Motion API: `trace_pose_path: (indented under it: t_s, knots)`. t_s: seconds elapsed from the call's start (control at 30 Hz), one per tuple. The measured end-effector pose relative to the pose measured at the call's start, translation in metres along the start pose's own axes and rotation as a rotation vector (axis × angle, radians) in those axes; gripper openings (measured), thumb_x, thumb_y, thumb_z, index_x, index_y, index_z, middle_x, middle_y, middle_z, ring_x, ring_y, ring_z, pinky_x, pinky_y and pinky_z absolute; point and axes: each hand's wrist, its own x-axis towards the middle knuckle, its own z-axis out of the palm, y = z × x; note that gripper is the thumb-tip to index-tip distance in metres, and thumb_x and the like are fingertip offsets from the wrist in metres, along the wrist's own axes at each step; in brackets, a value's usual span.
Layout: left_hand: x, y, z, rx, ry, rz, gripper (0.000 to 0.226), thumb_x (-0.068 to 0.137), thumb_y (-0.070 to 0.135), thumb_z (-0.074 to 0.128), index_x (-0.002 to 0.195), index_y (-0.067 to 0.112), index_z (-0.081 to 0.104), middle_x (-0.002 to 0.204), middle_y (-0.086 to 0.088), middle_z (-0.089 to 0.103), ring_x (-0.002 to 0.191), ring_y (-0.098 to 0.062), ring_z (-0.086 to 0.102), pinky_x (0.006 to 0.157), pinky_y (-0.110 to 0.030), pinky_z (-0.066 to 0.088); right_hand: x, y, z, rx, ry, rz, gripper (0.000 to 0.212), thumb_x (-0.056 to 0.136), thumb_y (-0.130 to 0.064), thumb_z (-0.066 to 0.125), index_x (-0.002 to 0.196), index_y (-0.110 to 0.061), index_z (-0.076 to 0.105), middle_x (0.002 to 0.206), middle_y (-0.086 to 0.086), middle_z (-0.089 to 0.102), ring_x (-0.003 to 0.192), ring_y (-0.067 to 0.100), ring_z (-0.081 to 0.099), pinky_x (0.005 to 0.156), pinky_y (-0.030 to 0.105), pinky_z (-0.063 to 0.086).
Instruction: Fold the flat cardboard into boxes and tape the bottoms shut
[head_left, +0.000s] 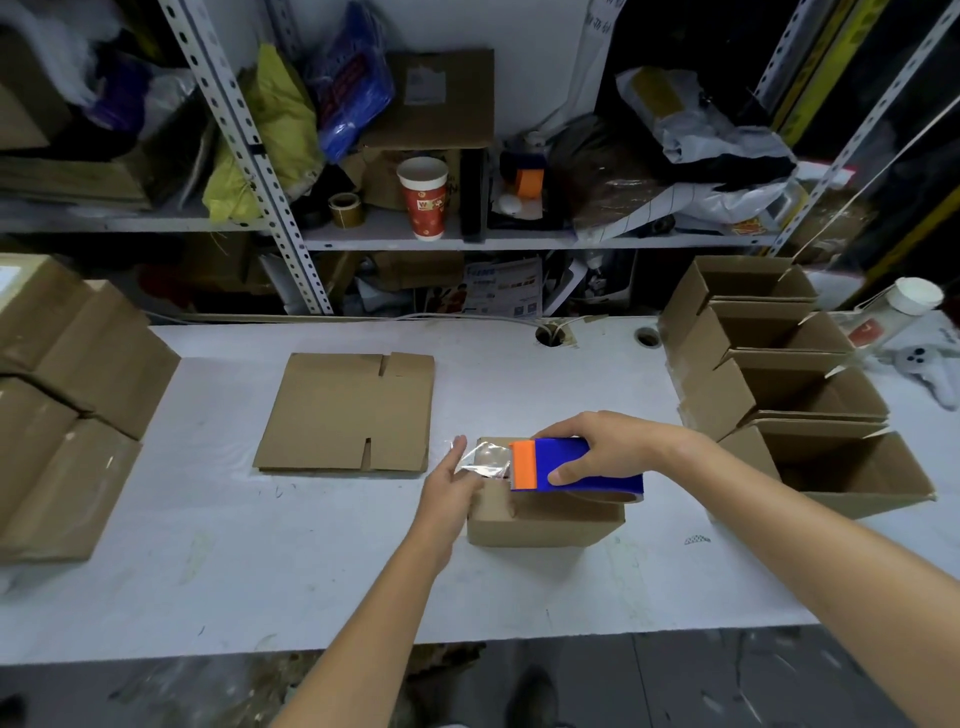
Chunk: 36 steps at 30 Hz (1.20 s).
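Note:
A small folded cardboard box (545, 525) stands on the white table (311, 571), bottom side up. My right hand (602, 447) grips a blue tape dispenser (587, 465) with an orange front, held over the box. A strip of clear tape (480, 460) stretches from the dispenser to the left. My left hand (449, 486) pinches the free end of that strip at the box's left edge. A flat cardboard blank (348, 410) lies on the table to the left of the box.
Several open folded boxes (789, 374) stand in a row at the right. A stack of flat cardboard (67, 395) sits at the left edge. Behind the table, shelves hold a red paper cup (425, 200), bags and tape rolls. Two cable holes (550, 335) pierce the table's back.

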Motion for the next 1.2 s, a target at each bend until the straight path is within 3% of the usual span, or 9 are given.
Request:
trace_pose_path:
  t_s: [0.13,0.3,0.43,0.53,0.63,0.77,0.87,0.97,1.2]
  knots:
    - [-0.005,0.004,-0.014,-0.047,0.084,0.052,0.046,0.099,0.012,0.058,0.143,0.023,0.054,0.15,0.012,0.044,0.133,-0.016,0.051,0.109,-0.037,0.045,0.003,-0.006,-0.001,-0.03,-0.002,-0.011,0.063,0.092,-0.053,0.065,0.148,-0.038,0.041,0.137,-0.009,0.052,0.112,0.015,0.053,0.082,0.027,0.046]
    - [-0.012,-0.004,-0.006,-0.182,0.196,0.094,0.039,0.099,0.004,0.059,0.136,0.013,0.06,0.123,0.015,0.057,0.1,-0.005,0.07,0.099,-0.034,0.054,0.006,-0.008,-0.001,-0.057,-0.02,0.006,0.066,0.089,-0.056,0.067,0.148,-0.04,0.041,0.139,-0.01,0.051,0.111,0.015,0.051,0.081,0.028,0.047]
    - [-0.01,-0.017,-0.002,-0.073,0.233,-0.035,0.041,0.102,0.01,0.054,0.142,0.018,0.055,0.146,0.001,0.055,0.13,-0.017,0.054,0.11,-0.039,0.044,0.008,-0.012,0.001,-0.115,-0.027,0.011,0.067,0.09,-0.057,0.066,0.149,-0.039,0.041,0.138,-0.009,0.051,0.109,0.015,0.05,0.082,0.029,0.045]
    - [-0.015,-0.009,0.003,0.015,0.117,-0.233,0.048,0.104,0.032,0.049,0.151,0.027,0.043,0.154,-0.003,0.043,0.138,-0.024,0.041,0.104,-0.039,0.04,0.01,-0.015,0.0,-0.124,-0.035,0.022,0.068,0.089,-0.057,0.066,0.15,-0.038,0.041,0.14,-0.008,0.051,0.111,0.016,0.05,0.084,0.029,0.046]
    - [-0.014,-0.004,-0.002,0.115,0.03,-0.382,0.058,0.104,0.048,0.043,0.156,0.027,0.031,0.161,-0.008,0.031,0.146,-0.03,0.031,0.114,-0.047,0.031,0.011,-0.016,0.0,-0.124,-0.044,0.033,0.068,0.089,-0.058,0.066,0.149,-0.037,0.041,0.141,-0.008,0.051,0.111,0.016,0.05,0.084,0.03,0.047]
    - [-0.001,-0.005,-0.008,0.156,0.096,-0.145,0.049,0.106,0.031,0.043,0.154,0.027,0.037,0.159,-0.001,0.036,0.146,-0.024,0.033,0.113,-0.038,0.031,0.012,-0.019,0.0,-0.129,-0.043,0.033,0.067,0.089,-0.057,0.066,0.148,-0.037,0.042,0.14,-0.008,0.051,0.111,0.017,0.051,0.084,0.03,0.048]
    - [0.002,-0.004,0.001,0.269,0.022,-0.037,0.04,0.105,0.039,0.044,0.138,0.023,0.059,0.138,0.0,0.06,0.125,-0.021,0.056,0.094,-0.03,0.048,0.012,-0.019,0.0,-0.132,-0.042,0.036,0.067,0.089,-0.058,0.066,0.147,-0.038,0.043,0.14,-0.009,0.051,0.111,0.016,0.051,0.084,0.03,0.049]
    - [0.006,-0.006,0.011,0.416,-0.013,0.037,0.037,0.104,0.043,0.041,0.122,0.022,0.065,0.114,-0.004,0.07,0.108,-0.024,0.064,0.092,-0.042,0.053,0.012,-0.019,0.001,-0.138,-0.039,0.04,0.068,0.089,-0.058,0.066,0.149,-0.038,0.041,0.141,-0.008,0.05,0.11,0.016,0.049,0.088,0.032,0.049]
    - [0.01,-0.007,0.018,0.542,0.062,0.068,0.034,0.104,0.042,0.046,0.12,0.02,0.066,0.11,-0.006,0.07,0.102,-0.025,0.064,0.091,-0.042,0.054,0.012,-0.016,0.002,-0.17,-0.03,0.004,0.068,0.089,-0.058,0.065,0.149,-0.037,0.041,0.14,-0.007,0.053,0.112,0.019,0.052,0.088,0.033,0.05]
